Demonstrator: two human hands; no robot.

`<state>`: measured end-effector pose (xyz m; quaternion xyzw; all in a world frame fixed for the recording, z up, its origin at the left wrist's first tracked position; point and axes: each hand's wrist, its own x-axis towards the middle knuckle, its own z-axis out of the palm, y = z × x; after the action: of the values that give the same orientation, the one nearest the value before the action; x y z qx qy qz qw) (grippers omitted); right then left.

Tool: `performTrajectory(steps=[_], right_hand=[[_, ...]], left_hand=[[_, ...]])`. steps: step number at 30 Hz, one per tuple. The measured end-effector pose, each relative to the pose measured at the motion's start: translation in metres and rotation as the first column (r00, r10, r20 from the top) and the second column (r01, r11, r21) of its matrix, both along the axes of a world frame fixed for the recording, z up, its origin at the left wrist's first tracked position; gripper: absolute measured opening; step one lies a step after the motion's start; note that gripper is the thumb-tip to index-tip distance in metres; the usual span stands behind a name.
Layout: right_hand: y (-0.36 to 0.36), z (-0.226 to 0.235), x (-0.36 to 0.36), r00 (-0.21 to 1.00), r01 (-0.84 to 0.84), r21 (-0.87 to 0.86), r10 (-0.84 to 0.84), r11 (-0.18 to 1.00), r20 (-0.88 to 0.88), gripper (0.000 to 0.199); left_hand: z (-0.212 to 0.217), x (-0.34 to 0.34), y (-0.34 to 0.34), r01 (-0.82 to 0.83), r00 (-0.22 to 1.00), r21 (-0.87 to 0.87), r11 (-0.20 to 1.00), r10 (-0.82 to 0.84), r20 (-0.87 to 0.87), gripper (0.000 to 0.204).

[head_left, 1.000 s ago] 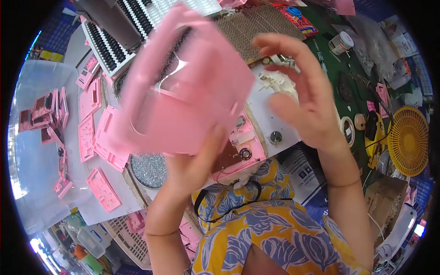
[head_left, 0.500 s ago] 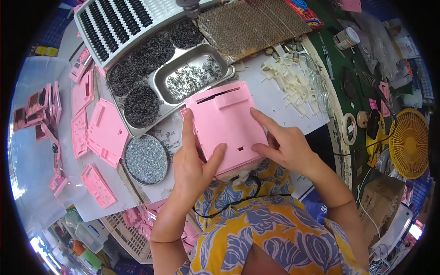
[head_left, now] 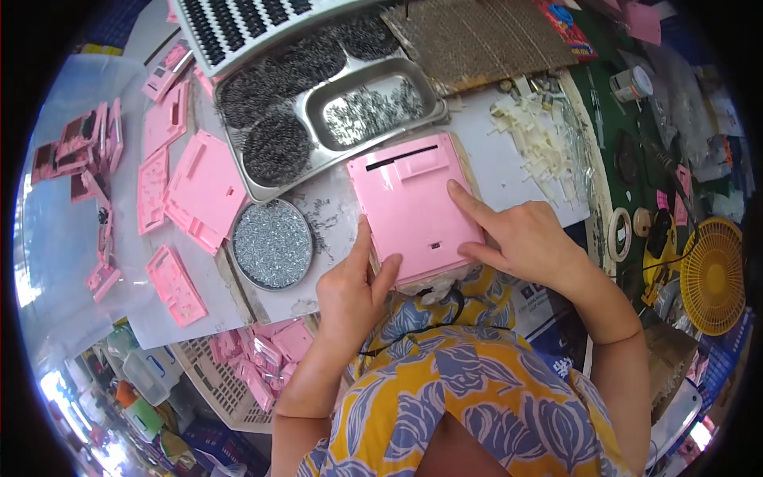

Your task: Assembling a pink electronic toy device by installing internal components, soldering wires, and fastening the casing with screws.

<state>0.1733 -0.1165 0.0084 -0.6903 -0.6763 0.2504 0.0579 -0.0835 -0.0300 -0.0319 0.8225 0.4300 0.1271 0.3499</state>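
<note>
- A flat pink plastic panel [head_left: 413, 208] lies at the centre of the frame on the near edge of the worktop [head_left: 509, 171]; it is smooth and glossy, roughly rectangular with rounded corners, with a narrow dark slot near its top edge and a tiny dark opening low on its face.
- The left hand [head_left: 355, 290] grips the panel's lower left corner, thumb along the left edge and forefinger bent onto the face.
- The right hand [head_left: 520, 238] rests on the panel's right side, forefinger stretched flat across the face, the other fingers curled at the lower right edge.
- Just left of the panel sits a round shallow metal dish [head_left: 273, 244] filled with small silvery screws.
- Above it, at upper centre, a dull steel tray [head_left: 318, 155] has compartments holding dark coiled springs, and a smaller shiny rectangular pan [head_left: 373, 111] of fine metal bits rests in it.
- More pink moulded plates [head_left: 205, 191] lie spread over the left of the frame, matte and ribbed.
- A heap of cream plastic offcuts [head_left: 540, 139] sits to the upper right of the panel.
- A yellow fan grille [head_left: 714, 274] shows at the right edge.
- A white slatted basket [head_left: 230, 374] with pink parts sits at lower left.
</note>
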Motion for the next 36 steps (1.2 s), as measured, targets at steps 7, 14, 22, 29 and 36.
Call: performTrajectory(steps=[7, 14, 22, 29, 36], right_hand=[[0.088, 0.014, 0.042, 0.736, 0.515, 0.456, -0.103, 0.726, -0.669, 0.054], [0.279, 0.044, -0.002, 0.333, 0.242, 0.582, 0.497, 0.776, -0.801, 0.055], [0.202, 0.083, -0.02, 0.379, 0.077, 0.242, 0.196, 0.967, -0.904, 0.046], [0.089, 0.055, -0.013, 0.141, 0.248, 0.248, 0.219, 0.936, -0.966, 0.076], [0.033, 0.063, -0.009, 0.146, 0.242, 0.362, 0.335, 0.901, -0.931, 0.059]], left_hand=[[0.006, -0.067, 0.084, -0.01, 0.961, 0.585, 0.811, 0.169, -0.218, 0.023], [-0.001, -0.07, 0.092, -0.139, 0.967, 0.476, 0.868, 0.222, -0.122, 0.007], [0.006, -0.067, 0.087, -0.12, 0.992, 0.294, 0.948, 0.106, 0.063, 0.014], [0.028, 0.006, 0.042, 0.152, 0.902, 0.349, 0.925, -0.274, 0.334, 0.013], [0.031, 0.05, 0.015, 0.275, 0.829, 0.244, 0.93, -0.358, 0.43, 0.017]])
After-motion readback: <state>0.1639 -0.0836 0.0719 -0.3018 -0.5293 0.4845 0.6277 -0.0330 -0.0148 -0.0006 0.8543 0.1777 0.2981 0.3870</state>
